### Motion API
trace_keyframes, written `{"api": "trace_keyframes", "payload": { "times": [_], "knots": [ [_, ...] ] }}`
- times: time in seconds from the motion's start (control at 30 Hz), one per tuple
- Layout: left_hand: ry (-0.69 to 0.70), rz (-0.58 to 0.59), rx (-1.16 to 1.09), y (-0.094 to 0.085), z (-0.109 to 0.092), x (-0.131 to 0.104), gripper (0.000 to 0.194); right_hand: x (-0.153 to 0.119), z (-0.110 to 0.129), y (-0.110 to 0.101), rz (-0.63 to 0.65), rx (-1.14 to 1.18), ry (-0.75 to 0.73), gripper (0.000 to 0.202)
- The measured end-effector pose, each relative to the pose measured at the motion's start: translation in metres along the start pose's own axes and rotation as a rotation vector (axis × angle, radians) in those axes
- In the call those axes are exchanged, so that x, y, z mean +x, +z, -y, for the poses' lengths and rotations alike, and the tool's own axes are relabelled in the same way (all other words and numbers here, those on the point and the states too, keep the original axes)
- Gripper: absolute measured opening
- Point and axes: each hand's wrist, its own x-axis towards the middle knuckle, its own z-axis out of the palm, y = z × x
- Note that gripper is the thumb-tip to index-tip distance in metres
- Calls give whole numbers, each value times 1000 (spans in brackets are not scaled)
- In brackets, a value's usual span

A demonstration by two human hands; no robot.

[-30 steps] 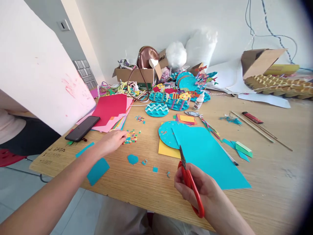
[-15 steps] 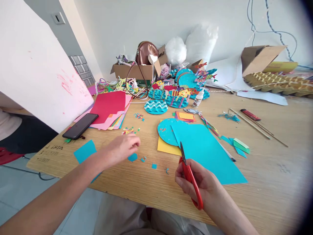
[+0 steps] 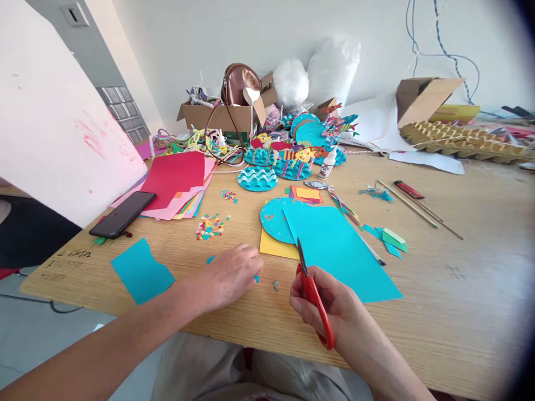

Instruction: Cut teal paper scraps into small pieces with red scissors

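Left hand: [image 3: 234, 273] low over the near side of the wooden worktop [image 3: 451, 317], fingers bent downward and close together; whether they pinch anything I cannot tell.
Blue scraps: a bit of blue paper [image 3: 256, 279] shows right at the left fingertips, a larger blue piece [image 3: 210, 259] peeks out behind the hand, and a thin blue curl [image 3: 276, 286] lies between the two hands.
Right hand: [image 3: 340, 306] fingers wrapped around the red-handled scissors [image 3: 312, 296].
Scissors: blades together, pointing away from the person – the tips overlap the left edge of the big blue sheet in view, though contact is unclear.
Big blue sheet: [image 3: 338, 250] flat on the worktop, partly covering a round blue disc [image 3: 273, 220], which lies over a yellow sheet [image 3: 271, 245].
Cut blue sheet: [image 3: 142, 273] on the left, one edge curved, just beside the left forearm.
Paper dots: [image 3: 209, 227] a many-coloured heap beyond the left hand.
Phone: [image 3: 123, 214] dark, resting partly on the stack of coloured paper [image 3: 175, 178].
Glue bottle: [image 3: 327, 165] upright – near the wavy blue paper models [image 3: 293, 169].
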Motion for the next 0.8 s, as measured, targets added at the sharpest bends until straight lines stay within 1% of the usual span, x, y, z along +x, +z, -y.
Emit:
{"api": "trace_keyframes", "payload": {
  "times": [0.17, 0.27, 0.37, 0.43, 0.53, 0.6, 0.7, 0.8],
  "knots": [
    [-1, -6, -3, 2, -1, -1, 14, 5, -10, 3, -4, 10, -35, 12],
    [-8, -31, -14, 2, -4, -3, 18, 9, -11, 5, -21, 23, -4, 12],
    [-22, -118, -68, -1, -10, -7, 17, 14, -10, 8, -60, 58, 14, 14],
    [-17, -213, -94, -2, -15, -9, 17, 17, -10, 12, -75, 105, -1, 16],
    [38, -368, -117, 0, -23, -11, 18, 21, -12, 19, -83, 159, -36, 19],
    [75, -435, -142, 2, -27, -10, 18, 23, -14, 23, -86, 170, -51, 19],
    [76, -468, -176, 6, -28, -9, 18, 25, -17, 26, -101, 167, -54, 16],
    [52, -469, -222, 8, -29, -10, 17, 25, -19, 26, -112, 163, -53, 12]
  ]
}}
